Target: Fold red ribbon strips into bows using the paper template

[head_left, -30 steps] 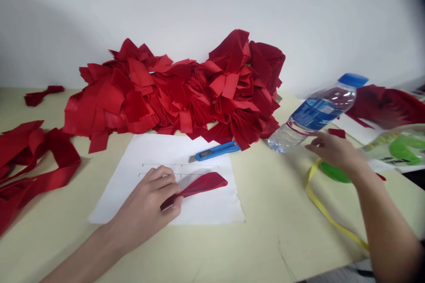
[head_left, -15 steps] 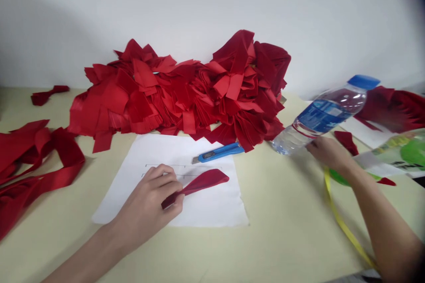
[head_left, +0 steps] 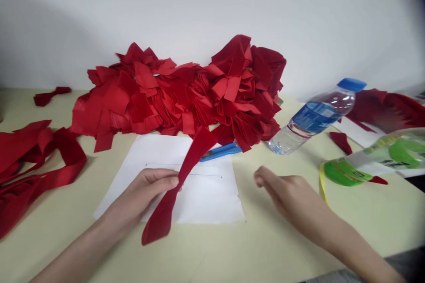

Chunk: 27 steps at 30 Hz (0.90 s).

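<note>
Pinched at its narrow middle, a short piece of red velvet ribbon [head_left: 161, 221] is held between the thumb and fingers of my left hand [head_left: 149, 190]. Its two wider ends fan out, one up toward the pile and one down toward me. Below it lies a white paper sheet [head_left: 206, 208] with ruled black lines. My right hand [head_left: 285, 190] is in the air right of the sheet, thumb and fingers pressed together; whatever they hold, if anything, is too small to make out. A blue utility knife [head_left: 222, 152] rests at the sheet's far edge, partly behind the ribbon.
A large heap of red ribbon pieces [head_left: 179, 97] stands against the wall. Long red ribbon [head_left: 71, 159] lies at the left. On the right are a tilted water bottle [head_left: 312, 117], a green-and-clear container [head_left: 348, 172] with a yellow strip [head_left: 322, 183], and more red pieces [head_left: 375, 101].
My right hand has come back left from beside the bottle toward the sheet. My left hand has lifted and turned the ribbon piece, which now stands more steeply.
</note>
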Tool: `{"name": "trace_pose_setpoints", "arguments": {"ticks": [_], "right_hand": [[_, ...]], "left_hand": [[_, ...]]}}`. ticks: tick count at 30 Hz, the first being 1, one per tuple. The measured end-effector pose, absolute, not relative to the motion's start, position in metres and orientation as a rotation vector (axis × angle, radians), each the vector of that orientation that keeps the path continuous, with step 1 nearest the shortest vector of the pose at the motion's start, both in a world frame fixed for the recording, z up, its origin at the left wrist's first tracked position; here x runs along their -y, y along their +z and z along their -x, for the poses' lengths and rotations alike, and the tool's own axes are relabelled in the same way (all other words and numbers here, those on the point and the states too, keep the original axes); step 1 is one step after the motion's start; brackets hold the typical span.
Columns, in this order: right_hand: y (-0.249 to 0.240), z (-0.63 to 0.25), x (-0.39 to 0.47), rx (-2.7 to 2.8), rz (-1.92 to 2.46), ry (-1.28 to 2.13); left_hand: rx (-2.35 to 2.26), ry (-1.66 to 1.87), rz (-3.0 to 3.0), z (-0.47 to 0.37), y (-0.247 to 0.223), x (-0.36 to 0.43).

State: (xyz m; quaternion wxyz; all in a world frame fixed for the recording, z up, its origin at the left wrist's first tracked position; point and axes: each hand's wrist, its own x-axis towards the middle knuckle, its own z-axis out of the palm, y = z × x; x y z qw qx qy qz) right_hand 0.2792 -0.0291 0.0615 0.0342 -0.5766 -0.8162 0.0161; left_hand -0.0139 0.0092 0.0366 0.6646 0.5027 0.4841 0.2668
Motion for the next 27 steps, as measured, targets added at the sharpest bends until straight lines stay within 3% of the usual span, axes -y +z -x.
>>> {"name": "trace_pose_setpoints", "arguments": {"ticks": [10,15,27], "right_hand": [[0.05,-0.195,-0.008,2.793,1.211,-0.037],[0.051,-0.167,0.001,2.872,1.063,0.215],[0.042,-0.162,0.023,3.046,0.936,0.049]], "left_hand": [[-0.658,0.712,-0.586,0.007,0.027,-0.004],[-0.616,0.711,-0.599,0.015,0.024,-0.007],[-0.588,0.607,-0.681,0.016,0.021,-0.007]]}}
